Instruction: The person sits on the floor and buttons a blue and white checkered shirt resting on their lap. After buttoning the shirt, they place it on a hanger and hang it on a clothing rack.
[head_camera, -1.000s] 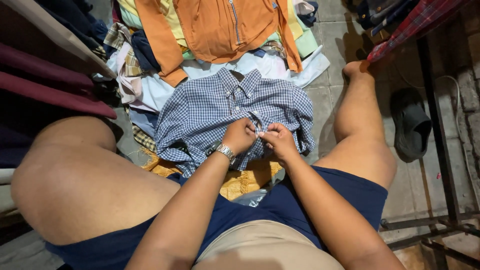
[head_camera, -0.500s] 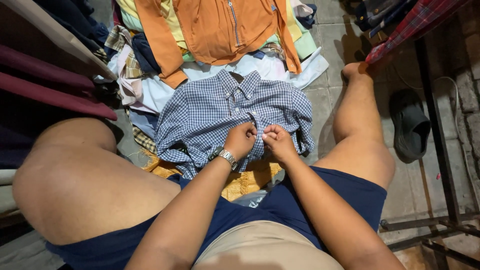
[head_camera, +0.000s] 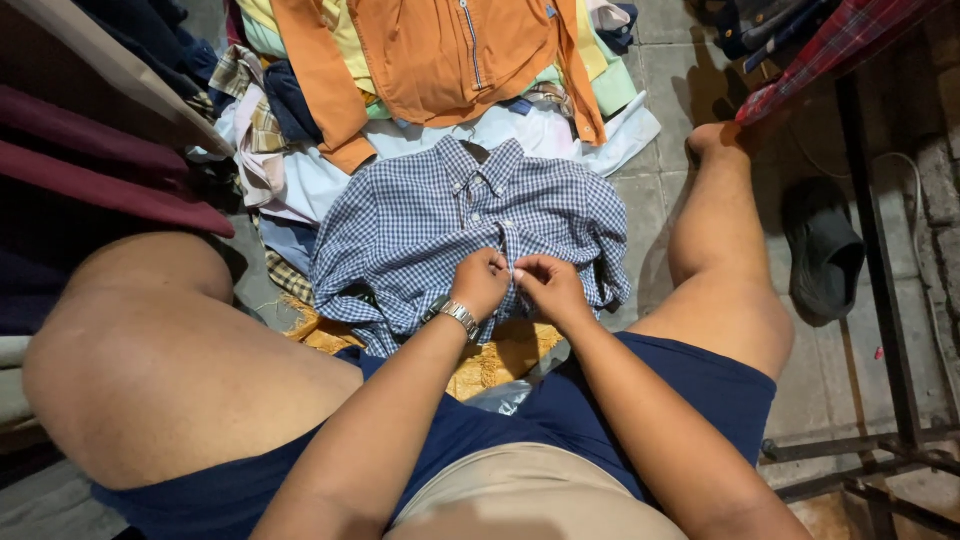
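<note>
While I sat on the floor, my left hand (head_camera: 482, 283) and right hand (head_camera: 545, 288) met at the front placket of the blue checked shirt (head_camera: 440, 225), fingers pinched shut on the cloth at mid-chest. Upper buttons near the collar appeared fastened; the lower front looked undone. An orange shirt (head_camera: 440, 55) lay beyond, atop piled clothes.

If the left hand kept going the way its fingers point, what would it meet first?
The left hand points toward the right hand, both pinching the blue checked shirt front. It would likely meet the right hand's fingers almost at once.
</note>
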